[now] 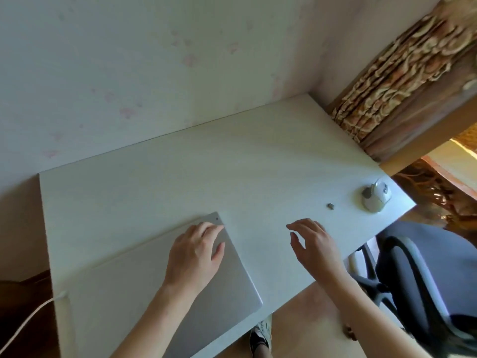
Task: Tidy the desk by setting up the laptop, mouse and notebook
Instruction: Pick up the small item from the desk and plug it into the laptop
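Presently the laptop lies closed, skewed on the desk, toward the near left corner; its near right corner sits at or slightly past the desk's front edge. Risk one: a careless shove toward that edge could send it off. Risk two: a white cable is plugged in at its left side and hangs off the desk's left edge; turning or sliding the laptop could strain or pull out the plug. The mouse sits close to the near right corner, its cord coiled on it, and a sweeping arm could knock it off. A small dark item lies just left of it; its nature cannot be told. No notebook is visible.

The left hand rests flat on the lid near its far right corner, fingers straight. The right hand hovers above bare desk, fingers spread and loosely bent, holding nothing.
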